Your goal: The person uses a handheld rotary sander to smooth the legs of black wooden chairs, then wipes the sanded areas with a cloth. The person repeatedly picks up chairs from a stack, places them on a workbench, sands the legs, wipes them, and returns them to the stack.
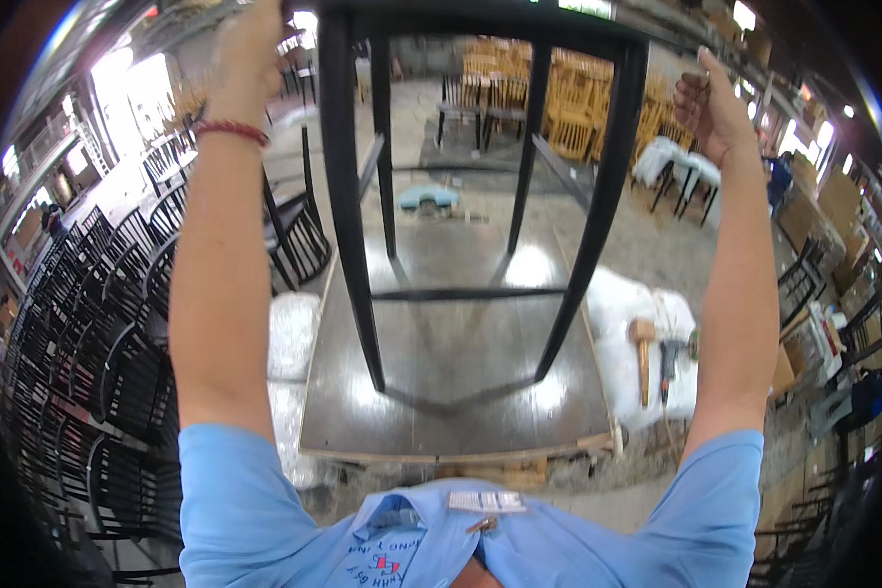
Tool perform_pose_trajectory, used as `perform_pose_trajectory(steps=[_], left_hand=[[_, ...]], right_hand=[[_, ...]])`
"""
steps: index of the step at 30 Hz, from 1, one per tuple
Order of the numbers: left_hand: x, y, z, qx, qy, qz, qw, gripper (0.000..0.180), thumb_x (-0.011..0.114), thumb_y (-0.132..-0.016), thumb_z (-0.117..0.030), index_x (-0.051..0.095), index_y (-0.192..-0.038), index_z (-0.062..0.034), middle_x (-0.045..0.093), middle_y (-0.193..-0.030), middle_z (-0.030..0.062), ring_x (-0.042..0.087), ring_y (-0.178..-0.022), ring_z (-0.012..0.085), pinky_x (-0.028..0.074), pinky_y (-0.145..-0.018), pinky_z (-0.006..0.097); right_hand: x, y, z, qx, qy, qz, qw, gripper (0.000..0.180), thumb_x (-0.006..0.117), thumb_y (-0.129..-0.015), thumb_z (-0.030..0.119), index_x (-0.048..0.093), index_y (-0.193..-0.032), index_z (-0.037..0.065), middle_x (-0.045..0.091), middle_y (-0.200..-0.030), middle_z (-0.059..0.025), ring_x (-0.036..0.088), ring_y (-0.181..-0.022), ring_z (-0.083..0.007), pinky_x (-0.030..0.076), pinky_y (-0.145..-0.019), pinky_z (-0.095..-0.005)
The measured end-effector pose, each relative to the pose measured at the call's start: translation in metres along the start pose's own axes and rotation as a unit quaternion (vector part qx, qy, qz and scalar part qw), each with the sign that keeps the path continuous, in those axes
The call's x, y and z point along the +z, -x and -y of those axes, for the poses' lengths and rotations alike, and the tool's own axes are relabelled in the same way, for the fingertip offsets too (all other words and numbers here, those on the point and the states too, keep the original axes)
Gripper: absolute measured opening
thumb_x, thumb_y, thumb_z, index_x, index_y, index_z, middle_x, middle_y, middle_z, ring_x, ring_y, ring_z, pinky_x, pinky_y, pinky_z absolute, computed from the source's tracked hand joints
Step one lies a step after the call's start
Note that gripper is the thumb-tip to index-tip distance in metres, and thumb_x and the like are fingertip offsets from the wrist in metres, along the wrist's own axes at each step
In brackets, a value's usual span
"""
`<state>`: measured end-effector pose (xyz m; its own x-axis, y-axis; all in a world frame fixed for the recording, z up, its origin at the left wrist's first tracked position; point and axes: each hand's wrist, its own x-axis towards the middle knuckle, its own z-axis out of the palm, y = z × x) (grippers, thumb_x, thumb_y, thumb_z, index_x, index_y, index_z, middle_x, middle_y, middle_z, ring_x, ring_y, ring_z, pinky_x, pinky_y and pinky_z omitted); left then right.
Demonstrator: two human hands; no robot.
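A black four-legged wooden seat frame (468,294) stands upright on a dark, shiny tabletop (441,412). Stretchers join its legs, and its upper part runs out of the picture, so I cannot tell whether it is a chair or a stool. Raised at its upper left is my left hand (247,59), with a red bracelet on the wrist; blur and the picture's edge hide its fingers and any contact with the frame. My right hand (715,110) is held up beyond the frame's upper right corner, apart from it, fingers loosely spread and holding nothing.
A wooden mallet (644,361) and a dark power tool (669,370) lie on white wrapping right of the table. Rows of black chairs (132,382) crowd the left. Behind stand yellowish wooden chairs (573,108). A light-blue object (428,197) sits beyond the table's far edge.
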<state>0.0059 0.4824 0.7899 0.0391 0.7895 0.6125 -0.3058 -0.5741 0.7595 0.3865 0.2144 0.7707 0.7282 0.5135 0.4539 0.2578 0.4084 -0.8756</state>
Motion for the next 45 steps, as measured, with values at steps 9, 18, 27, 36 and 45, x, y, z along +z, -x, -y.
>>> perform_pose_trajectory(steps=[9, 18, 27, 36, 45], left_hand=[[-0.041, 0.092, 0.176, 0.389, -0.558, 0.197, 0.706, 0.057, 0.052, -0.088, 0.002, 0.051, -0.137, -0.0285, 0.069, -0.103, 0.0143, 0.068, -0.086, 0.0296, 0.053, -0.080, 0.038], [-0.024, 0.111, 0.206, -0.101, -0.404, -0.019, 0.909, 0.026, 0.069, -0.084, -0.021, 0.071, -0.107, -0.0091, 0.070, -0.084, 0.0046, 0.066, -0.073, 0.0154, 0.053, -0.066, 0.030], [-0.007, 0.128, 0.201, 0.067, -0.364, 0.070, 0.926, 0.037, 0.069, -0.083, -0.029, 0.063, -0.104, 0.0007, 0.065, -0.073, 0.0082, 0.060, -0.059, 0.0154, 0.048, -0.056, 0.028], [0.019, 0.149, 0.154, -0.084, -0.208, 0.051, 0.973, 0.032, 0.077, -0.073, -0.025, 0.060, -0.083, 0.0005, 0.060, -0.066, 0.0042, 0.054, -0.053, 0.0116, 0.044, -0.051, 0.026], [0.039, 0.144, 0.179, -0.103, -0.134, 0.022, 0.985, 0.027, 0.076, -0.077, -0.026, 0.063, -0.087, -0.0044, 0.058, -0.065, 0.0029, 0.052, -0.054, 0.0100, 0.040, -0.048, 0.024]], right_hand=[[-0.167, 0.322, -0.272, 0.522, 0.152, 0.309, 0.781, 0.028, 0.063, -0.089, 0.029, 0.066, -0.102, 0.004, 0.069, -0.092, -0.0060, 0.067, -0.085, -0.0156, 0.055, -0.075, -0.0295], [-0.297, 0.546, -0.444, 0.570, -0.120, -0.443, 0.681, 0.030, 0.051, -0.093, 0.015, 0.049, -0.117, -0.004, 0.058, -0.111, -0.0171, 0.061, -0.100, -0.0279, 0.052, -0.088, -0.0390], [-0.258, 0.529, -0.430, 0.487, -0.112, -0.463, 0.732, 0.027, 0.053, -0.091, 0.022, 0.056, -0.107, 0.000, 0.061, -0.106, -0.0121, 0.061, -0.094, -0.0211, 0.053, -0.079, -0.0321], [-0.083, 0.312, -0.427, 0.195, 0.247, -0.073, 0.946, 0.078, 0.075, -0.078, 0.023, 0.035, -0.140, -0.002, 0.054, -0.129, -0.0216, 0.051, -0.122, -0.0321, 0.037, -0.104, -0.0397], [-0.050, 0.183, -0.507, 0.174, 0.203, -0.117, 0.956, 0.017, 0.072, -0.075, 0.012, 0.060, -0.082, 0.003, 0.056, -0.070, 0.0000, 0.051, -0.061, -0.0087, 0.044, -0.057, -0.0277]])
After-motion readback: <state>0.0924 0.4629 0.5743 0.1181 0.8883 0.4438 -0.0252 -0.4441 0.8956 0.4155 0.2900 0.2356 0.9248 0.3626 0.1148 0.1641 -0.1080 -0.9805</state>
